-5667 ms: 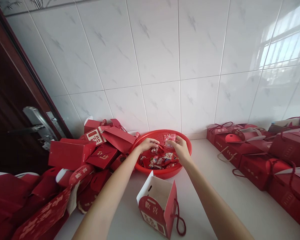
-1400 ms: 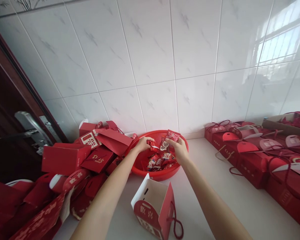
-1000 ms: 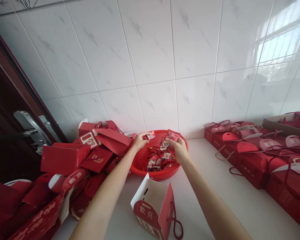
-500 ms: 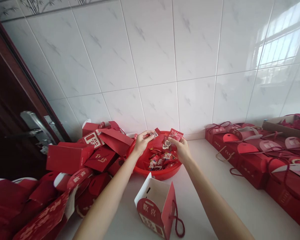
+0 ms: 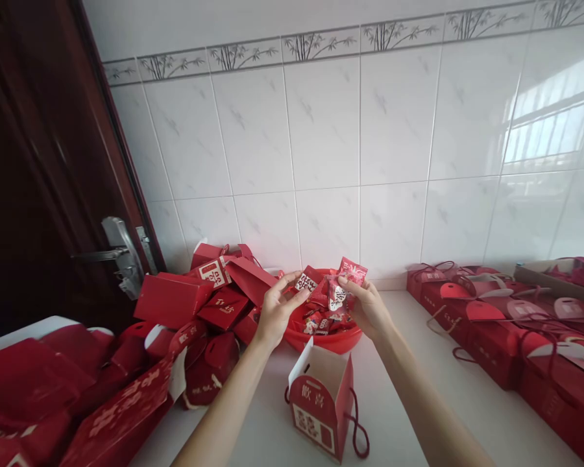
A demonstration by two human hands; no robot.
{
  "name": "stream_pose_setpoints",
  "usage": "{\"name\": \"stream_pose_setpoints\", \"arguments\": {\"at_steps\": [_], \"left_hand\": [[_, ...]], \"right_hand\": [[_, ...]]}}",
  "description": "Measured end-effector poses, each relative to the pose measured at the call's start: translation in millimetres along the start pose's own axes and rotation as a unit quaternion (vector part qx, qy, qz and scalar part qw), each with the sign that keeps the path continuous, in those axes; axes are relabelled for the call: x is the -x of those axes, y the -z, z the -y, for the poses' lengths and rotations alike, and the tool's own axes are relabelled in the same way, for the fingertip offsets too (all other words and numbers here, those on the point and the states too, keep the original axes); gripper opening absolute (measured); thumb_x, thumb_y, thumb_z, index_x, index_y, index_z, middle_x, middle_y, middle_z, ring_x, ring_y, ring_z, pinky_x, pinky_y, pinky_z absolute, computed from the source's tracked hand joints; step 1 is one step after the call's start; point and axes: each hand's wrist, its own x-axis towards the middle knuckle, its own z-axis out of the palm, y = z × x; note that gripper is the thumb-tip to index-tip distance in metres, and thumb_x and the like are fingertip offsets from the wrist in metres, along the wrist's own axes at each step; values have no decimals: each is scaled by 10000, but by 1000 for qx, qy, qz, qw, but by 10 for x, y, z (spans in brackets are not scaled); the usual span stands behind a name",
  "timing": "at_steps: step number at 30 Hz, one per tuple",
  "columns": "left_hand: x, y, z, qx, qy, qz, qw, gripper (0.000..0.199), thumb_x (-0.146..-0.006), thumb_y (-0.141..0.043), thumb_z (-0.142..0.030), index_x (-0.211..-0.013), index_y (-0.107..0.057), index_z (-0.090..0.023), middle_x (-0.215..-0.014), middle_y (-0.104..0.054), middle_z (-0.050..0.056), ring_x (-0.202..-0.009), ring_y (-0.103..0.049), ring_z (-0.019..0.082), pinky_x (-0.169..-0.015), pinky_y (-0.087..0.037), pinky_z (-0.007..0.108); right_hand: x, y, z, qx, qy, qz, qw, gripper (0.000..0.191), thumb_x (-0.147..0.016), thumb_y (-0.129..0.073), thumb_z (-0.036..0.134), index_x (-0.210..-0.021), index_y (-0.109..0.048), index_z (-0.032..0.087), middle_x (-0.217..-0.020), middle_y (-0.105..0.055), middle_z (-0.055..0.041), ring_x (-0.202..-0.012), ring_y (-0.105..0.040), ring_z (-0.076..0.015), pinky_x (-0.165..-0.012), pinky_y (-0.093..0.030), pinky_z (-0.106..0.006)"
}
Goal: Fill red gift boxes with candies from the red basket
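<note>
My left hand [image 5: 278, 310] pinches a small red packet [image 5: 305, 283] with white-backed dark lettering. Red and clear candy packets [image 5: 339, 292] are held between the thumb and fingers of my right hand [image 5: 367, 305]. Both hands are above a red plastic basket [image 5: 338, 344], which holds several wrapped candies [image 5: 317, 322]. In front of the basket stands an open red gift box [image 5: 316, 402], its top flaps up and a dark red cord handle hanging on its right side. The inside bottom of the box is hidden.
Folded and loose red boxes [image 5: 172, 301] are heaped on the left, near a dark door with a metal handle [image 5: 121, 253]. Rows of closed red boxes [image 5: 486, 331] line the right side, with a cardboard tray [image 5: 559, 282] behind. A tiled wall [image 5: 328, 130] rises behind the basket.
The view has tilted up and shifted left. Both hands have lifted a little from the basket with the packets still held, and the packet in my left hand shows more fully.
</note>
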Motion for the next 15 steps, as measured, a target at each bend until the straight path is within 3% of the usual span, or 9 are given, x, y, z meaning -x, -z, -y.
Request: {"name": "stream_pose_setpoints", "arguments": {"at_steps": [5, 10, 15], "left_hand": [[161, -16, -172, -11, 45, 80, 996, 375, -685, -825, -311, -1017, -729, -165, -1029, -752, 78, -988, -689, 246, -895, -537, 341], [250, -26, -357, -63, 87, 140, 984, 283, -657, -765, -223, -930, -712, -168, -948, -742, 50, -915, -690, 239, -854, -538, 356], [302, 27, -454, -176, 143, 246, 942, 175, -671, -711, -170, -845, -727, -184, -873, -753, 40, -855, -698, 237, -789, -541, 346]], "right_hand": [[204, -128, 113, 24, 10, -4, 1000, 266, -614, -887, 332, -772, -740, 176, -790, -765, -49, -726, -704, -203, -731, -555, -323], [373, -198, 228, 110, 35, 0, 993, 272, -617, -877, 357, -773, -751, 173, -752, -754, -48, -687, -706, -208, -671, -565, -319], [448, -195, 284, 189, 45, 24, 981, 272, -641, -859, 369, -802, -756, 175, -752, -750, -48, -664, -702, -203, -610, -572, -306]]}}
